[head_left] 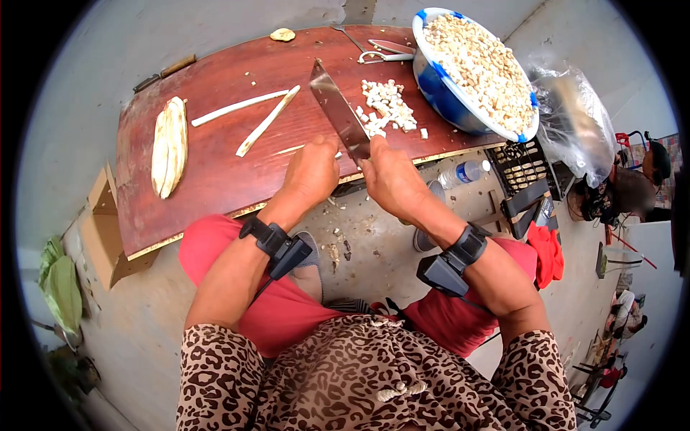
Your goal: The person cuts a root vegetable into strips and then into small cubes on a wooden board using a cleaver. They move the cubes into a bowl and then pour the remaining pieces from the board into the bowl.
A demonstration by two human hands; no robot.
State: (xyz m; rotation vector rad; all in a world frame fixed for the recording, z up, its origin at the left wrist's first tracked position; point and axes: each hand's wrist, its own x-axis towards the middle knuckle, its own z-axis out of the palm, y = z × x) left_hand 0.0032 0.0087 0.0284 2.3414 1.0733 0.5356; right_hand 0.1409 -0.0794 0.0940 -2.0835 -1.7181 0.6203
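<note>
My right hand (392,176) is wrapped round the near end of a cleaver (339,109), whose broad blade points away over the red table (215,172). Just left of the blade, my left hand (311,171) is closed at the table's front edge, its fingers round the end of a thin pale strip (291,150). Small white cubes (388,104) lie heaped right of the blade. Two long pale strips (267,121) rest in the middle of the table. Farther left lies a thick peeled piece (169,147), cut lengthwise.
A blue and white basin (447,92) full of cubes stands at the back right, near scissors (388,56). A knife (165,72) lies at the back left edge. Below are a bottle (463,174), a black crate (523,167) and a cardboard box (108,233). People sit far right.
</note>
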